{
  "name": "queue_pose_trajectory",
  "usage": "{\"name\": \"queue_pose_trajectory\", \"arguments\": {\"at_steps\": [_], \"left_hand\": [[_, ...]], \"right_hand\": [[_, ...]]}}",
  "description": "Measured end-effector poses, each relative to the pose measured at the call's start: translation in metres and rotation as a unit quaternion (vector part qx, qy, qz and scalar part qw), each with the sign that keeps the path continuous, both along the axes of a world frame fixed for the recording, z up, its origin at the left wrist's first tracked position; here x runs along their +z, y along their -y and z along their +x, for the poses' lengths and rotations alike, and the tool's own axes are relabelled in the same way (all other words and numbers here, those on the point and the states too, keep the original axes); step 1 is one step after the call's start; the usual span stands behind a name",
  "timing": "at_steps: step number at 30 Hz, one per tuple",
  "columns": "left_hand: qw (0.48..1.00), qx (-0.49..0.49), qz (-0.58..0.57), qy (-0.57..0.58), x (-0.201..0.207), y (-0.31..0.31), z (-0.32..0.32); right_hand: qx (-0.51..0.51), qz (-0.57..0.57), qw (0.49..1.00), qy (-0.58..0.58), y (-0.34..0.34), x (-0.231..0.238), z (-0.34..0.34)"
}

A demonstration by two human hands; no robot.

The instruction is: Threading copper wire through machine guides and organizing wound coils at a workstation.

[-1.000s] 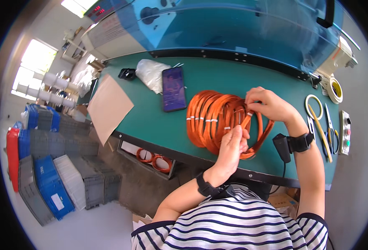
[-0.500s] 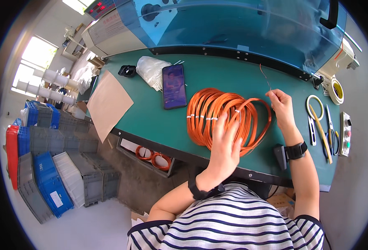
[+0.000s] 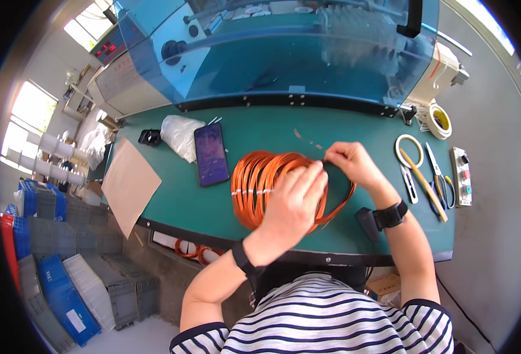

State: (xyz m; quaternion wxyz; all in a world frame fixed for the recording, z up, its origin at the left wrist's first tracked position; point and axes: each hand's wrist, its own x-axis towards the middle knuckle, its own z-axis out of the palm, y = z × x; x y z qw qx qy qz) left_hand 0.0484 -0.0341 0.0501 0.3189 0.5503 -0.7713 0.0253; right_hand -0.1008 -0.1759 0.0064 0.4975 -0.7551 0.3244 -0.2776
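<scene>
A row of bundled copper wire coils (image 3: 248, 192), bound with small white ties, lies on the green worktop. My left hand (image 3: 290, 209) is over the right-hand coils, its fingers bent across the loops and its thumb hidden. Close to those fingertips, my right hand (image 3: 355, 164) pinches a thin wire end between thumb and forefinger. A thin, blurred tail (image 3: 307, 140) shows on the worktop side beyond the pinch. One loop of wire bows out to the right below my right hand.
A phone (image 3: 211, 154), a clear plastic bag (image 3: 179, 137) and brown paper (image 3: 131, 183) lie to the left. Scissors (image 3: 436, 171), a cutter knife (image 3: 409, 184) and tape rolls (image 3: 439, 121) are on the right. A machine with a blue transparent cover (image 3: 296, 59) stands behind.
My right hand has come left and closer to the coils with the wire end. My left hand's spread fingers have closed together and reach farther over the loops. The view has shifted.
</scene>
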Motion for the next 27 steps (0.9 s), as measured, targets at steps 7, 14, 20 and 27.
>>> {"name": "queue_pose_trajectory", "arguments": {"at_steps": [7,14,20,27], "left_hand": [[0.99,0.033,0.071,0.12,0.002,0.05,0.044],[0.986,0.095,0.124,-0.06,-0.033,0.014,0.014],[0.971,0.173,0.15,-0.069,-0.03,0.002,0.022],[0.991,0.069,0.101,-0.05,-0.045,-0.016,0.003]], "right_hand": [[-0.008,-0.011,1.0,-0.026,-0.016,0.012,0.0],[-0.043,0.056,0.997,0.024,-0.008,0.001,-0.003],[-0.005,0.22,0.975,-0.009,-0.003,0.001,-0.015],[-0.027,0.283,0.955,0.086,-0.006,-0.005,-0.006]]}}
